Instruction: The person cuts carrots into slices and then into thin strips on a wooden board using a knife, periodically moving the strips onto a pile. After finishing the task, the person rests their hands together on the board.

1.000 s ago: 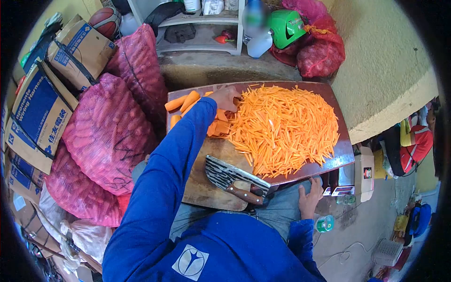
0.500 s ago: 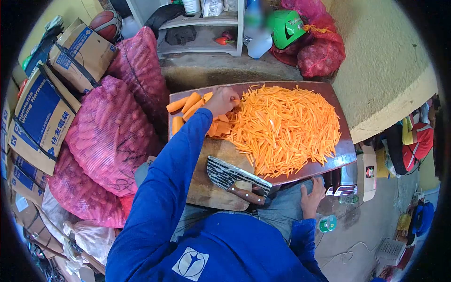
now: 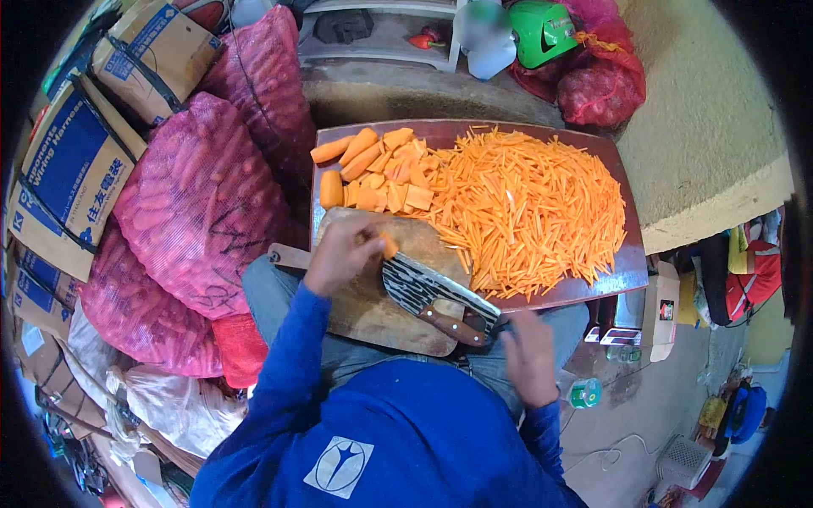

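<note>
My left hand is closed on a small carrot piece, above the upper left of the wooden cutting board. A cleaver with a black-and-white patterned blade and a brown handle lies on the board, near my left fingers. Just right of that handle is my right hand, a little blurred, empty, with thumb and fingers apart. Behind the board sit cut carrot slabs and several whole peeled carrots. A large heap of carrot sticks covers the right of the table.
The dark red table rests by my legs. Pink mesh sacks of carrots and cardboard boxes crowd the left. A green helmet and a red net bag are at the back. A green-lidded container stands on the floor.
My left hand has come back from the carrot slabs to the board with a carrot piece. My right hand has moved from my leg toward the cleaver handle. The view has tilted down.
</note>
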Demonstrator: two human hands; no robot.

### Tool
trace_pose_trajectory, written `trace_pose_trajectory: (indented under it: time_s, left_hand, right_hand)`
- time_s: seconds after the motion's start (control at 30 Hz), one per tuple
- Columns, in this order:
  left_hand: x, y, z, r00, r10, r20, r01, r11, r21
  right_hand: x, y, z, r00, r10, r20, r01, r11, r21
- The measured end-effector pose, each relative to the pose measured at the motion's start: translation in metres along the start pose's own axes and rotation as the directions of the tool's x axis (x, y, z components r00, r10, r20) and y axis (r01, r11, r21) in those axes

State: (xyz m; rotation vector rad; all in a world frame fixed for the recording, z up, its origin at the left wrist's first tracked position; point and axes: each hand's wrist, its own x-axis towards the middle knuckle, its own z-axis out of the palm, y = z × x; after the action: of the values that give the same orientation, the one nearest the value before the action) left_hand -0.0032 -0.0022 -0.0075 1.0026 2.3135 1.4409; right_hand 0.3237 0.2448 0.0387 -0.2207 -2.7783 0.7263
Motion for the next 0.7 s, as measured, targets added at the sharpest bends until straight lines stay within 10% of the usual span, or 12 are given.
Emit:
trace_pose_trajectory:
  time_s: [0.17, 0.23, 0.7]
  left_hand:
    - [-0.073, 0.020, 0.004, 0.975, -0.223, -0.004, 0.223, 0.975, 0.006]
    - [-0.082, 0.025, 0.012, 0.995, 0.020, -0.102, -0.013, 0.998, 0.069]
    - [-0.103, 0.015, 0.029, 0.959, 0.271, -0.087, -0.223, 0.906, 0.361]
  right_hand:
    - [0.034, -0.060, 0.027, 0.954, -0.211, 0.214, 0.196, 0.977, 0.090]
    - [0.048, -0.064, 0.027, 0.944, -0.223, 0.245, 0.218, 0.975, 0.047]
    - [0.067, -0.035, 0.039, 0.930, -0.138, 0.340, 0.148, 0.989, -0.004]
